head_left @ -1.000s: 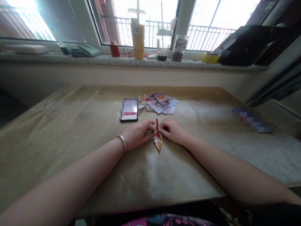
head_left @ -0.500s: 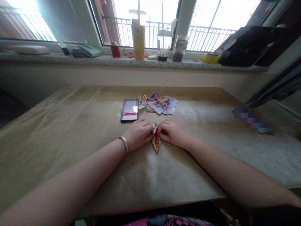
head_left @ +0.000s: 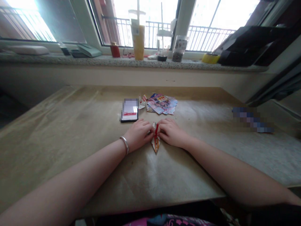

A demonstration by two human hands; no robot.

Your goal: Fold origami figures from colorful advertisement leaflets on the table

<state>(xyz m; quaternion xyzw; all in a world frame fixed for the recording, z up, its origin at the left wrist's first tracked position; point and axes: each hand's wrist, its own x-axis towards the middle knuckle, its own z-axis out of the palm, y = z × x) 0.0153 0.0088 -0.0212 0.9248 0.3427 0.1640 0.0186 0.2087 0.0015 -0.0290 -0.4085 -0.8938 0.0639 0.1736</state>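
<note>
A small folded piece of printed paper (head_left: 155,144), red and orange with a pointed lower tip, lies on the table (head_left: 70,131) between my hands. My left hand (head_left: 138,135), with a silver bangle on its wrist, pinches the paper's left side with curled fingers. My right hand (head_left: 171,133) pinches its right side, fingers curled the same way. Both hands rest on the tabletop and meet over the paper's upper part, which they partly hide.
A phone (head_left: 129,110) lies just beyond my left hand. A small folded paper (head_left: 142,101) and a pile of colourful printed sheets (head_left: 162,104) lie behind it. A tall orange drink cup (head_left: 138,34), jars and a red can (head_left: 115,49) stand on the windowsill.
The tall red point that stuck up between my fingers has been folded down. Both hands have closed in tighter over the paper and shifted slightly left.
</note>
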